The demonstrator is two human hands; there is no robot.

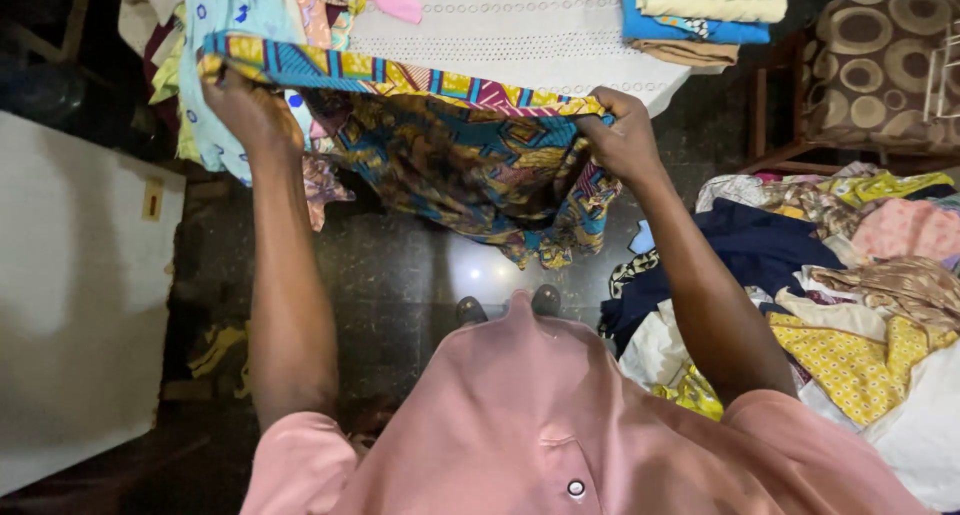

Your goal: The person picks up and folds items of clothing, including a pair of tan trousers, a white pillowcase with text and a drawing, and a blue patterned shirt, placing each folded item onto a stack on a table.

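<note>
Hanging stretched in mid-air: a patterned cloth (pixel 470 160), wax-print style, in yellow, teal, blue, maroon and pink. Running as a taut band along the top edge, from about ten o'clock to two o'clock of the view. Being pinched at both upper corners. Drooping below in loose folds toward the centre, lowest bunch sagging at about four o'clock of the cloth. Lying against nothing underneath; overlapping the near edge of the white-covered table (pixel 520 30) at twelve o'clock.

You've got a white tablecloth (pixel 520 25) ahead, folded clothes (pixel 700 10) stacked on its right, a loose clothes heap (pixel 850 275) on the floor right, patterned cushion (pixel 875 70) beyond, white cabinet (pixel 70 305) left.
</note>
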